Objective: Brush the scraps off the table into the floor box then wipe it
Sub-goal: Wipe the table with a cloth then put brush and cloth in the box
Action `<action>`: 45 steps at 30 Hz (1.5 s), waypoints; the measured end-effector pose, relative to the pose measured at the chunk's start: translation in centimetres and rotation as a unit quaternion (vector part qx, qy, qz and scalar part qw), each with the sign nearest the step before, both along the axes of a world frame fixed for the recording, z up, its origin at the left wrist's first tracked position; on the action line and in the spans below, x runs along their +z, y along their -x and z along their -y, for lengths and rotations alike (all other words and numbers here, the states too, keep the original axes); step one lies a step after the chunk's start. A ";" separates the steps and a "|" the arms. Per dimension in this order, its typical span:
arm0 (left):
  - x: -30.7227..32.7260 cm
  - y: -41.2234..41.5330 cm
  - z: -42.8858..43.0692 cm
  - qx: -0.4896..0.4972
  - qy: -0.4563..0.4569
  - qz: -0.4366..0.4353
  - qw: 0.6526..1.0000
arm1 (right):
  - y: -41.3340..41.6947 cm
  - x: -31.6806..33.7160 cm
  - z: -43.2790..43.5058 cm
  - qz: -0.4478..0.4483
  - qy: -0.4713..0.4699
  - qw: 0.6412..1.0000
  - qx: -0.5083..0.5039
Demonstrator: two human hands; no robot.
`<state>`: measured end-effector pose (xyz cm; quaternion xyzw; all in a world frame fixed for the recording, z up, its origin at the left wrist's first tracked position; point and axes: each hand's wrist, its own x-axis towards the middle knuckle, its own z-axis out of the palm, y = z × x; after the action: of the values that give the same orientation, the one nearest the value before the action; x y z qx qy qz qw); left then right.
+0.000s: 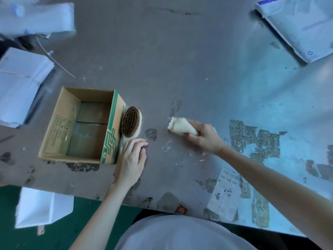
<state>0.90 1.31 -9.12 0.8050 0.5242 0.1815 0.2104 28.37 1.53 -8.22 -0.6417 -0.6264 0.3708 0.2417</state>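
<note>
Worktop: grey worktop (180,60), worn and patchy, with flaked paint on the right side and stacks of white packets at its corners.
Cardboard box: the box (59,123) stood open on the worktop near the left edge, not on the floor; it looked empty inside, though I could not tell for small scraps.
Brush: the wooden brush (130,121) leaned with its bristles up against the right wall of the box.
Left hand: the left hand (132,159) lay flat, fingers loosely together, just touching the handle end of the brush and holding nothing.
Right hand: the right hand (203,136) was closed around a rolled pale cloth (180,126), whose free end touched the worktop.
Scraps: only small white smears (167,146) were seen near the cloth.
Risk one: a wide wipe could probably push crumbs toward the paper label (225,193) or over the near edge, missing the box.
Risk two: the left hand could knock the brush, which might then slide down.
Risk three: rough paint patches might catch the cloth.
</note>
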 end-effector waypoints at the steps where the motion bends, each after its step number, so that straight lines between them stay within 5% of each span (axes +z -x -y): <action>1: 0.0 0.1 0.0 -0.002 0.003 0.010 1.000 | -0.3 0.5 -0.2 -0.019 0.008 0.999 -0.051; 6: 0.4 0.4 0.5 0.004 -0.011 0.022 1.000 | -4.0 2.9 -2.0 -0.159 -0.050 0.936 -0.309; 10: 0.4 1.2 1.5 0.018 -0.030 0.017 0.999 | -7.2 4.6 -1.9 -0.165 -0.097 0.895 -0.402; 15: -0.1 1.9 2.6 0.029 -0.023 0.013 0.999 | -9.1 4.4 -0.3 -0.027 -0.109 0.928 -0.356; 21: 0.2 2.0 2.8 0.032 -0.014 0.011 0.999 | -6.0 0.9 2.4 0.115 -0.029 0.977 -0.180; 33: -0.3 2.0 2.8 0.034 -0.021 0.022 0.999 | 5.7 0.6 8.8 0.007 -0.031 0.997 -0.065; 38: -0.3 1.9 2.9 0.033 -0.025 0.005 0.999 | 3.0 0.5 8.8 0.032 -0.026 0.984 -0.173; 45: -0.8 2.1 2.8 0.028 -0.033 0.003 0.999 | 2.8 0.4 11.2 -0.002 -0.034 0.909 -0.416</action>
<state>-1.18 -1.53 -9.88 0.7958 0.5398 0.2071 0.1799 25.61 -9.71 -7.83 -0.8349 -0.3141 0.2165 0.3968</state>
